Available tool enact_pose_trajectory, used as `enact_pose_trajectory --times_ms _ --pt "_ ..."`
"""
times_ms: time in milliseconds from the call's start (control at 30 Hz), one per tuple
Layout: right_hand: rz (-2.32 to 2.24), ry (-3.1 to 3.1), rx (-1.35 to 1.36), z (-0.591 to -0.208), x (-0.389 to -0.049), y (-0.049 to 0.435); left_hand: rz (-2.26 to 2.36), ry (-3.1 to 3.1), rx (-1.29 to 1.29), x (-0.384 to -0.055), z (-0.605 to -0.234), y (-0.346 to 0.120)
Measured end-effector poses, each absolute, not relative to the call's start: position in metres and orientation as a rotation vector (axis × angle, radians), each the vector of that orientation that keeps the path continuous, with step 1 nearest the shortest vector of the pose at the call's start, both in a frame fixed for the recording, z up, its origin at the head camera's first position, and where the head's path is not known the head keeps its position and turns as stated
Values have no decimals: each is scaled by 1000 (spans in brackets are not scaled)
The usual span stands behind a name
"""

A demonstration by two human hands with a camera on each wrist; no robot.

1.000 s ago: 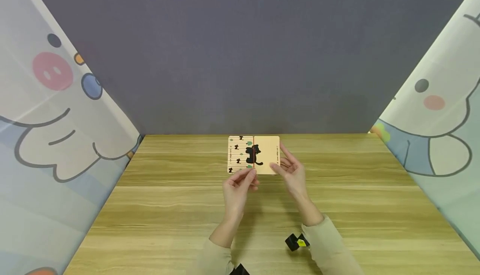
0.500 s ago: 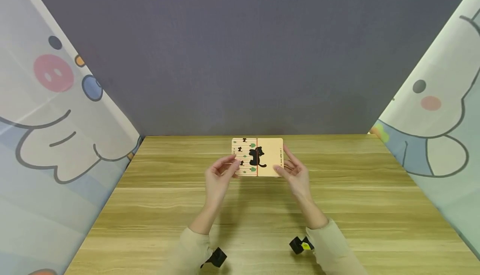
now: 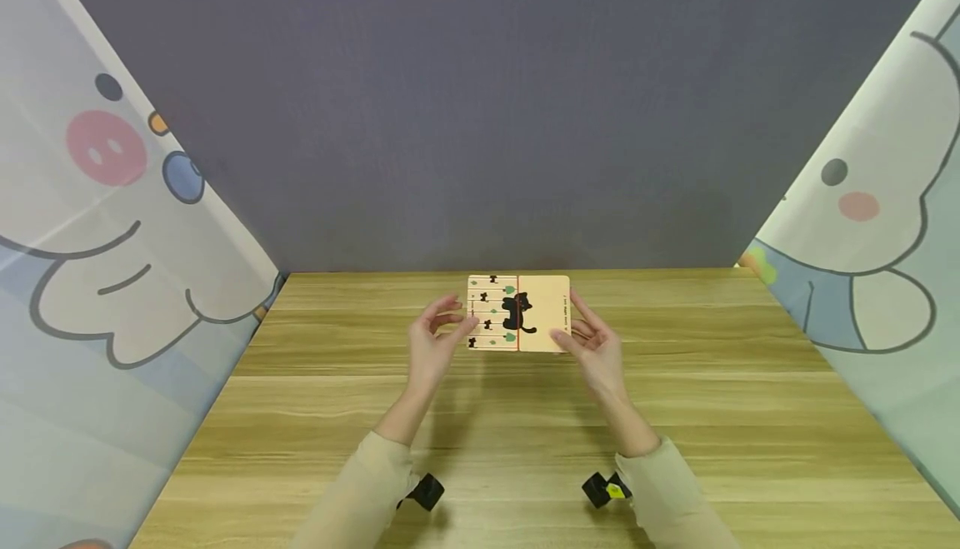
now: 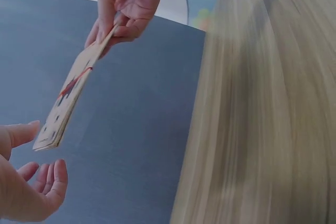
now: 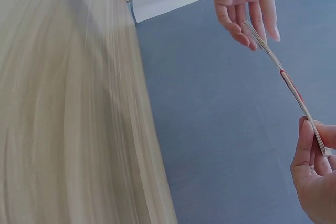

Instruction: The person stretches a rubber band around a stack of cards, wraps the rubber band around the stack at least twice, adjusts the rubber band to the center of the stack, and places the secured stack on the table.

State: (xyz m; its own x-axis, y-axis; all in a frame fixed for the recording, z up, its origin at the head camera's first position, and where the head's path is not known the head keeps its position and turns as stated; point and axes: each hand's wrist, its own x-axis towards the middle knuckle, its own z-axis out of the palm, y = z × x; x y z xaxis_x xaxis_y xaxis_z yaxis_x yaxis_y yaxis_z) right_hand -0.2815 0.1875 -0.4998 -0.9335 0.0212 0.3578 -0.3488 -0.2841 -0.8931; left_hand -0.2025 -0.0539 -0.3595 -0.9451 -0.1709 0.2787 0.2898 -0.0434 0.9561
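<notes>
A thin cream notebook [image 3: 543,303] with a black cat picture, small cats on lines and a red elastic band [image 3: 518,332] round its middle is held up above the table. My right hand [image 3: 596,353] pinches its right end, thumb on the front and fingers behind. At the other end my left hand [image 3: 435,349] has thumb and fingers spread apart around the edge. In the left wrist view, a gap shows between the left fingers [image 4: 50,179] and the notebook [image 4: 71,93]. Seen edge-on in the right wrist view, the notebook [image 5: 270,53] slants between both hands.
A wood-grain table [image 3: 517,466] lies below, with a dark grey wall [image 3: 502,116] behind it. Cartoon-printed curtains [image 3: 112,282] stand on both sides. Black wrist devices [image 3: 426,492] are worn at the sleeves.
My left hand has moved left from the notebook's bottom middle to its left end, and its fingers have spread off it. The notebook has shifted slightly right in my right hand.
</notes>
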Motion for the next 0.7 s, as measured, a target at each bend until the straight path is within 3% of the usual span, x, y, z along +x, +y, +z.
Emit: enact_pose_trajectory --times_ms 167,200,533,700 --pt "2285 -1743 424 -500 -281 187 -2005 -1973 -169 -214 -375 -50" --pt "2278 -1774 399 -484 -272 183 -1998 -1977 -174 -214 -375 -48" --pt "2228 -1838 396 -501 -286 182 -1932 -1988 -105 -230 -395 -41" --pt "2160 -1915 448 -467 -265 173 -1912 -2032 0 -237 -405 -39"
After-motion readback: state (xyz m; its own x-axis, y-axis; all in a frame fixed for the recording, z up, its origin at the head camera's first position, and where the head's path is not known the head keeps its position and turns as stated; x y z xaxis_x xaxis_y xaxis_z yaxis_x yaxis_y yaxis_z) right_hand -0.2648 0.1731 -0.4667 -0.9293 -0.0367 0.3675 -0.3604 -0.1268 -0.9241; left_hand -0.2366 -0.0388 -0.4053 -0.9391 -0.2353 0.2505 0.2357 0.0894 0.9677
